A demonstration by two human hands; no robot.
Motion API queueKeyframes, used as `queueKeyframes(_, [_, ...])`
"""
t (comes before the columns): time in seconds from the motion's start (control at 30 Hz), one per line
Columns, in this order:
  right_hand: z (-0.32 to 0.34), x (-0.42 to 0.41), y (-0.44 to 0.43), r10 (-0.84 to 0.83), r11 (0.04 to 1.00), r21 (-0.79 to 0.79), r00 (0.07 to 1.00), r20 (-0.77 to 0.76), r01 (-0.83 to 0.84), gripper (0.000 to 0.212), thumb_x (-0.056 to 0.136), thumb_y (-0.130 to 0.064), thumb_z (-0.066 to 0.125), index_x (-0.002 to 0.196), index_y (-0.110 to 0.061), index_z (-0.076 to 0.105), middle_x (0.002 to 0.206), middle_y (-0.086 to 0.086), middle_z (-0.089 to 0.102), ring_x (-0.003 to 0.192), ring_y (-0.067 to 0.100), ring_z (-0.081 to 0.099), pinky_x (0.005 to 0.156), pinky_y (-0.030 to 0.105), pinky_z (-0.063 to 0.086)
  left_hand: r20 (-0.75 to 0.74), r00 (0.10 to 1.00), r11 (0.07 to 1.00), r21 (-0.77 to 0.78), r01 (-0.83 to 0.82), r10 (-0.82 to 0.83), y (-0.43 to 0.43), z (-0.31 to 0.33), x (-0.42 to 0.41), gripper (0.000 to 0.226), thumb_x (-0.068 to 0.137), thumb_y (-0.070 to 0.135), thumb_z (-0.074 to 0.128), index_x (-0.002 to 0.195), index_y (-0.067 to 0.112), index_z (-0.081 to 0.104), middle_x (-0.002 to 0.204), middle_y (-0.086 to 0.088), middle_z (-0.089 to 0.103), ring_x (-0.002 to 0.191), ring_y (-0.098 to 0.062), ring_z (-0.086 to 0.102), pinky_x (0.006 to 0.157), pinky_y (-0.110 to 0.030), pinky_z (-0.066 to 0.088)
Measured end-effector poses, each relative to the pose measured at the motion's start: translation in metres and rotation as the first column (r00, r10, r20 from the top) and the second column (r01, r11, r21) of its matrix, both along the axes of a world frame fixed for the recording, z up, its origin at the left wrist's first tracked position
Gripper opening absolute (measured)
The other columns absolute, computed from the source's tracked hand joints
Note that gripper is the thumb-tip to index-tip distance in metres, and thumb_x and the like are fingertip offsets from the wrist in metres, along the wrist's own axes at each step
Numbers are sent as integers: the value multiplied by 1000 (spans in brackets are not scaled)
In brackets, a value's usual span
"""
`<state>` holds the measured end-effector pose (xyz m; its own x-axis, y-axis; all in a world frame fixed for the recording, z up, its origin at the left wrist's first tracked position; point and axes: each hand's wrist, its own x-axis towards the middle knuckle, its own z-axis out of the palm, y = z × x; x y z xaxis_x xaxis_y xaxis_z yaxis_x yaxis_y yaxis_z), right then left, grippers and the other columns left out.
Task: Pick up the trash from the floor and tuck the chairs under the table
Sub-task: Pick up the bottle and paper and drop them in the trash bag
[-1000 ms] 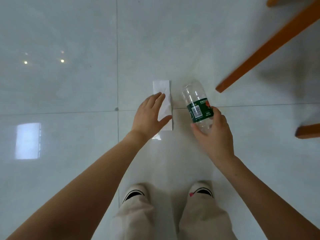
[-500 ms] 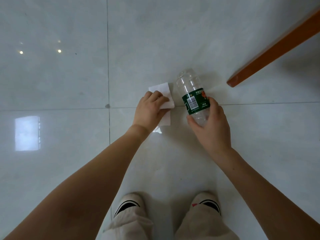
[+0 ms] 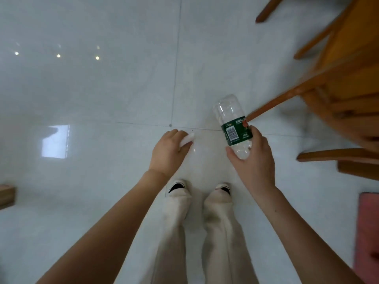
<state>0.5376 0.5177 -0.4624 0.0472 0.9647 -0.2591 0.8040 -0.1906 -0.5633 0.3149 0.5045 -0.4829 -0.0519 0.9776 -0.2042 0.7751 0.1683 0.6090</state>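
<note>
My right hand (image 3: 253, 158) grips an empty clear plastic bottle (image 3: 232, 121) with a dark green label, held above the floor with its base pointing away from me. My left hand (image 3: 169, 153) is closed around a white paper tissue (image 3: 187, 139); only a small crumpled end sticks out past my fingers. Both hands are raised above the pale tiled floor (image 3: 102, 89), in front of my legs. A wooden chair (image 3: 338, 93) stands to the right, one slanted leg ending close behind the bottle.
My feet in white shoes (image 3: 177, 186) stand just below the hands. A pink mat (image 3: 368, 232) lies at the right edge. The corner of a wooden object (image 3: 6, 196) shows at the left edge. Open floor lies ahead and to the left.
My left hand has gathered the flat tissue off the floor and closed around it. Both hands and the view have risen from the floor; more of the chair has come into view.
</note>
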Motion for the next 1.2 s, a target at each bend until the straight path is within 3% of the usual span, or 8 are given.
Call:
queueKeyframes(0.1, [135,0,-11,36,999,27,999,-13,-36,76,79,-46,72,140,-17,39,116,5,57,104,21,54,82,36,51,-6,999,999,6,-39,39,-13,144,-11,16,89,23,54,89,11,65,80,-3,58,82,-23,51,63,-26,31])
queueKeyframes(0.23, [281,-2,-23,108,990,96,994,-29,-105,75,79,-48,71,140,-21,38,116,2,56,102,19,53,80,33,51,-14,997,996,52,-75,76,-33,301,-21,28,86,34,43,87,15,64,80,1,56,80,-17,47,63,-29,37])
queueKeyframes(0.37, [378,2,-32,150,974,183,985,-81,-133,71,77,-44,73,137,-23,40,111,-2,55,99,16,52,78,30,49,-27,996,988,132,-75,80,-54,406,-17,14,89,21,50,82,16,62,78,1,57,79,-20,48,65,-30,39])
queueKeyframes(0.47, [429,9,-37,197,957,234,976,-97,-170,70,75,-44,72,136,-25,42,108,-3,55,96,14,52,78,30,49,-25,994,976,191,-103,110,-67,461,-9,10,90,13,56,89,21,62,82,6,56,81,-16,46,66,-20,34])
queueKeyframes(0.6, [462,20,-35,263,935,269,960,-94,-230,75,77,-44,71,140,-30,34,116,-6,54,103,14,49,82,31,47,21,976,929,305,-212,216,-82,498,4,10,89,11,58,91,20,60,85,16,55,83,-10,46,73,-9,34])
queueKeyframes(0.7, [472,23,-30,310,913,307,945,-99,-268,73,77,-46,71,139,-31,35,118,-6,55,106,15,50,87,36,48,39,962,904,334,-267,270,-87,506,13,8,89,15,60,86,22,57,81,18,52,80,-8,45,69,-12,35])
queueKeyframes(0.93, [473,10,-5,347,918,259,924,-163,-299,73,72,-57,63,137,-41,33,110,-13,52,99,13,53,70,42,58,17,952,920,250,-301,306,-70,507,-6,10,89,21,57,82,27,59,82,12,56,86,-6,49,71,-25,42])
queueKeyframes(1.2, [461,-53,67,369,913,245,916,-156,-326,73,77,-44,73,138,-35,35,112,-10,54,97,10,51,82,32,52,86,926,905,197,-378,368,-1,501,-59,13,85,14,56,77,24,60,79,10,56,86,-6,49,70,-20,40])
